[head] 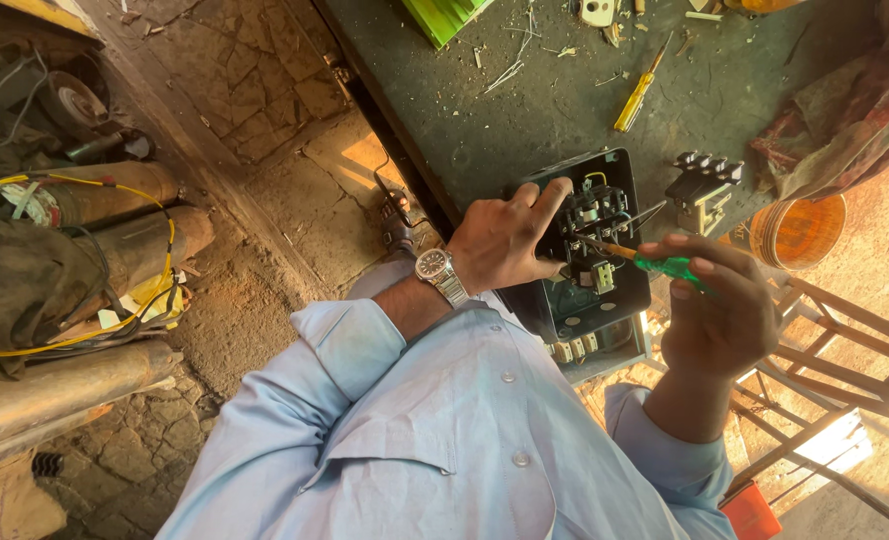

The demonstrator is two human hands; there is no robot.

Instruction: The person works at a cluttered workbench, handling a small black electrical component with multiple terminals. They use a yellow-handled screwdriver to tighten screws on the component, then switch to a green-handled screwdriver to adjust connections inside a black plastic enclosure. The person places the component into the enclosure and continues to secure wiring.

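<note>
Shirt: pale blue woven cloth point(444, 440) with small round buttons, sleeves rolled to the forearm, filling the lower middle of the view.
Wristwatch: round dark dial on a metal link band point(438, 270), on the left wrist.
Left hand: left hand point(509, 240) lies spread on the black box, fingers clasping its near edge and top, thumb pressed by the inner parts.
Right hand: right hand point(719, 305) is clenched around the green handle, fingers curled over it.
Screwdriver: translucent green handle, orange collar and thin steel shaft point(654, 262), tip reaching into the box's fittings.
Black box: squarish black casing point(619, 290) with rounded corners, open face showing pale blocky terminals and thin wires (small detail is hard to read); it sits at the workbench's near edge, between both hands.
Workbench: dark, dusty, scratched flat top point(524, 120) strewn with wire scraps.
Yellow screwdriver: slim yellow-handled tool point(636, 100) lying farther back on the bench.
Switch block: grey metal part with a row of dark knobs point(702, 185), just beside the box.
Orange bowl: round ribbed translucent plastic point(799, 232), right of the box.
</note>
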